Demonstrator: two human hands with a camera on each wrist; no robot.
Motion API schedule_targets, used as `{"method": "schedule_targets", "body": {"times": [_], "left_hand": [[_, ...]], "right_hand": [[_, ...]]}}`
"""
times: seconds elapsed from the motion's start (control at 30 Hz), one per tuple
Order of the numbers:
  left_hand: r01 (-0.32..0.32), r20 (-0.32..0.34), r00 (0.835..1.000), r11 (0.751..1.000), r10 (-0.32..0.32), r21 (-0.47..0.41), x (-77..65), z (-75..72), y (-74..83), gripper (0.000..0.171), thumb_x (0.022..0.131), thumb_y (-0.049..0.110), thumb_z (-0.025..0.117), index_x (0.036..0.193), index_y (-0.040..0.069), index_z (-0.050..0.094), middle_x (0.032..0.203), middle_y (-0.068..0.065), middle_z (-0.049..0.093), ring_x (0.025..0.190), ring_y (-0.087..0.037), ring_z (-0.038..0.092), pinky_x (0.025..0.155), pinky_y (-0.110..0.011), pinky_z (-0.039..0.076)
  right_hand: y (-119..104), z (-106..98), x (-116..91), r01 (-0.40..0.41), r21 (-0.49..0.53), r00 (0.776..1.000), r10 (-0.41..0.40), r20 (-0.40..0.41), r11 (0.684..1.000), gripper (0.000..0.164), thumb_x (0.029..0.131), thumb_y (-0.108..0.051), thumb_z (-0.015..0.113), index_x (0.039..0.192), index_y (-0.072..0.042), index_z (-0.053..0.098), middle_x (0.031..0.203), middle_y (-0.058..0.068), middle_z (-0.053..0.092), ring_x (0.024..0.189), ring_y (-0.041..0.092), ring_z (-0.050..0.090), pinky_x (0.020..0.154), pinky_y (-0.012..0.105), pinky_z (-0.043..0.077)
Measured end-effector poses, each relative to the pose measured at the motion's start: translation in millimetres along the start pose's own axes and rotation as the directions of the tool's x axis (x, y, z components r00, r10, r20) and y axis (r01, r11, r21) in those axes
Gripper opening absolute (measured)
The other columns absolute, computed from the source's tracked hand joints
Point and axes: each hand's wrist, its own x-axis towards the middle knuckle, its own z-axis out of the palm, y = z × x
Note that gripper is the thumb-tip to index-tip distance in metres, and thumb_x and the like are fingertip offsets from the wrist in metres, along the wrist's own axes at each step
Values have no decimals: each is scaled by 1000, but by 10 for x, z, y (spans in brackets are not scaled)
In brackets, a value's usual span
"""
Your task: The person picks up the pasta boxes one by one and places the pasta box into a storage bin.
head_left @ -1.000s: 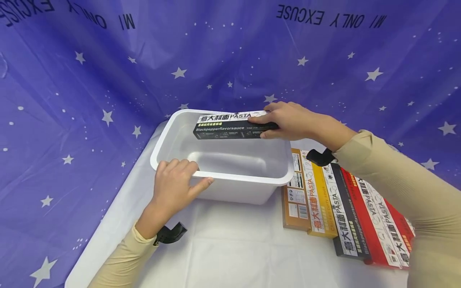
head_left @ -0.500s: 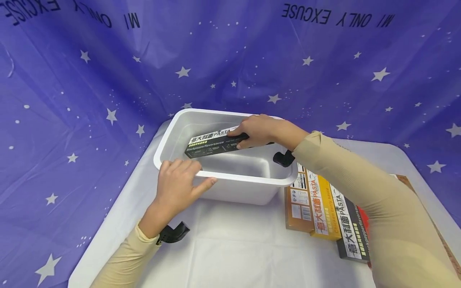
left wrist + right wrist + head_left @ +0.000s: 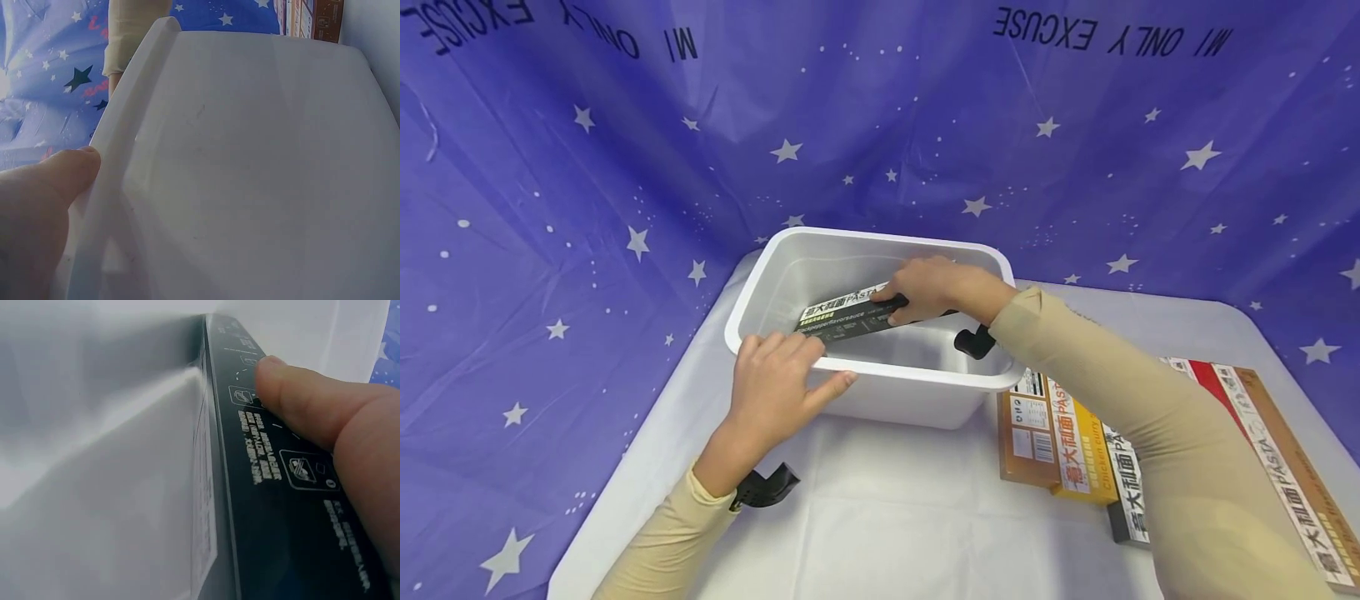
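Inside the white plastic tub [image 3: 880, 379], the right hand [image 3: 936, 287] grasps a black pasta box [image 3: 842, 312] held low; the left hand [image 3: 771, 392] clasps the tub's near rim, fingers curled over it

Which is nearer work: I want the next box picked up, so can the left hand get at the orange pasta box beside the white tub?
Probably not easily: the left hand grips the white plastic tub's near rim, and the right arm crosses over the orange pasta box.
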Motion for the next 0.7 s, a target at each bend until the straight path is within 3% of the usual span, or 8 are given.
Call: {"method": "schedule_targets", "body": {"times": [0.37,0.7], "left_hand": [[4,-1,1000,1000,-4,13,-3,9,1,88,95,82,14,84,10,64,72,-5,62,64,-28,54,63,-41,34],[13,16,1000,1000,-13,0,-3,1,18,89,94,82,13,85,10,65,73,-5,62,65,-28,53,64,-41,35]], "right_hand": [[54,85,25,-16,89,1000,14,20,996,56,94,-45,69,147,-41,52,147,6,58,131,25,55,105,52,46],[133,138,91,18,133,999,-22,31,991,65,86,-29,80,146,-31,56,141,10,64,114,23,60,105,43,48]]}}
